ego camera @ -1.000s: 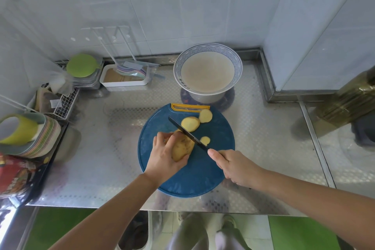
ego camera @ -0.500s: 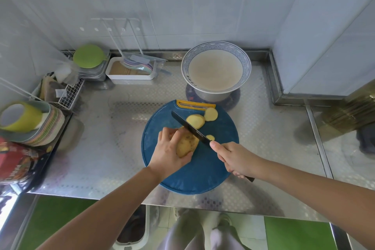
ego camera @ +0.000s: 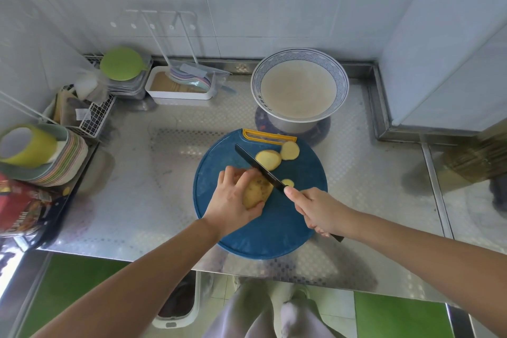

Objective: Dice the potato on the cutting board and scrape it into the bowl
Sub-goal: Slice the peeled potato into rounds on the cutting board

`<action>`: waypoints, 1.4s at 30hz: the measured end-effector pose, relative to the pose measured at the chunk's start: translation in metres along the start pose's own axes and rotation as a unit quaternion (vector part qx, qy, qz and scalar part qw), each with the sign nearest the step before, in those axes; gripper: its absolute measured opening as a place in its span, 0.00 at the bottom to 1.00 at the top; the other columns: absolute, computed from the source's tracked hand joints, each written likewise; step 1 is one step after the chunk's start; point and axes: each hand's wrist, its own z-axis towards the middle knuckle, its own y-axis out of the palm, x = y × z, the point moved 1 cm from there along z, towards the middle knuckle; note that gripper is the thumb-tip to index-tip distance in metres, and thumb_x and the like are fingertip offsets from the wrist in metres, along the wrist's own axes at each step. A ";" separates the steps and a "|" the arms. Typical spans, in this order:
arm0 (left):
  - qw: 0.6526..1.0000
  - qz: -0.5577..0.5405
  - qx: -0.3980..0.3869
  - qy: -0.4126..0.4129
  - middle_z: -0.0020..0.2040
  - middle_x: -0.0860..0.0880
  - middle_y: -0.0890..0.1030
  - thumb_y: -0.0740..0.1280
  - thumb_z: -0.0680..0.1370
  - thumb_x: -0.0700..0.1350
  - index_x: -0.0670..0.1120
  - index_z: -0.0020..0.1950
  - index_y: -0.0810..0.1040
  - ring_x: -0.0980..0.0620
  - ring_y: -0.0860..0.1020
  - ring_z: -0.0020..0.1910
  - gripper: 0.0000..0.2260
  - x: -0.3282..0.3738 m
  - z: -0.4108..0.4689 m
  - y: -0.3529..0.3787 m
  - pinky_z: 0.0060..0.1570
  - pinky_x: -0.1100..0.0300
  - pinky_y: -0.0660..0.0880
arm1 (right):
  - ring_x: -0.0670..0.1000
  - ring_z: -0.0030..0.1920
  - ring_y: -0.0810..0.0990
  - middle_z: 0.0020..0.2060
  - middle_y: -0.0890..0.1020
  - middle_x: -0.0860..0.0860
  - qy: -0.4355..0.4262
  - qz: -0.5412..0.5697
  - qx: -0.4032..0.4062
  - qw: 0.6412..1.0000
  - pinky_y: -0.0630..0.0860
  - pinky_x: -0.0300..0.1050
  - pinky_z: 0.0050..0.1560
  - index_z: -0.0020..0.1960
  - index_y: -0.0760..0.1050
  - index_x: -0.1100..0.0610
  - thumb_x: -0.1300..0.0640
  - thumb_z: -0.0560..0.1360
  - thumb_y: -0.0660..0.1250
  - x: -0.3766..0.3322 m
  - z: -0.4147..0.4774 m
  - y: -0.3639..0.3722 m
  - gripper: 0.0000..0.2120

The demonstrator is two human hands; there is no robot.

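Head camera looks down on a steel counter [ego camera: 153,173] where a round blue cutting board [ego camera: 274,233] lies near the front edge. The left hand [ego camera: 233,200] curls over a half-cut potato [ego camera: 258,191] and pins it to the middle of the board. The right hand [ego camera: 318,211] is clenched around the handle of a black knife [ego camera: 258,166], index finger stretched along the spine. The blade lies slantwise across the potato's cut end, just beside the left fingertips, its tip pointing away to the left. Compared with a second ago, the blade sits a little further onto the potato, and both hands keep their grasp unchanged. Three slices [ego camera: 269,159] lie beyond the blade on the far part of the board, the same count as before; the smallest is now partly hidden by the right index finger. A patterned bowl [ego camera: 301,53] stands just past the board's far edge, no potato in it. At the far left a yellow-green cup [ego camera: 27,145] rests on stacked plates [ego camera: 74,156].
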 end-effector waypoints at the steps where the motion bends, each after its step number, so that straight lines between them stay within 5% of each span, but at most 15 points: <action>1: 1.000 -0.001 0.001 0.001 0.57 0.50 0.66 0.74 0.67 0.53 0.60 0.65 0.62 0.48 0.65 0.56 0.31 0.000 -0.001 0.001 0.54 0.58 0.67 | 0.45 0.19 0.58 0.19 0.60 0.46 0.006 -0.003 -0.003 1.000 0.61 0.39 0.23 0.33 0.57 0.54 0.36 0.81 0.49 -0.002 0.003 0.000 0.27; 42: 0.999 -0.015 -0.028 0.003 0.55 0.57 0.59 0.74 0.68 0.54 0.62 0.64 0.61 0.55 0.61 0.57 0.30 -0.008 0.003 0.000 0.56 0.59 0.68 | 0.47 0.20 0.54 0.21 0.58 0.48 0.000 0.100 -0.025 0.995 0.55 0.43 0.25 0.35 0.56 0.54 0.39 0.82 0.50 0.035 0.018 0.021 0.24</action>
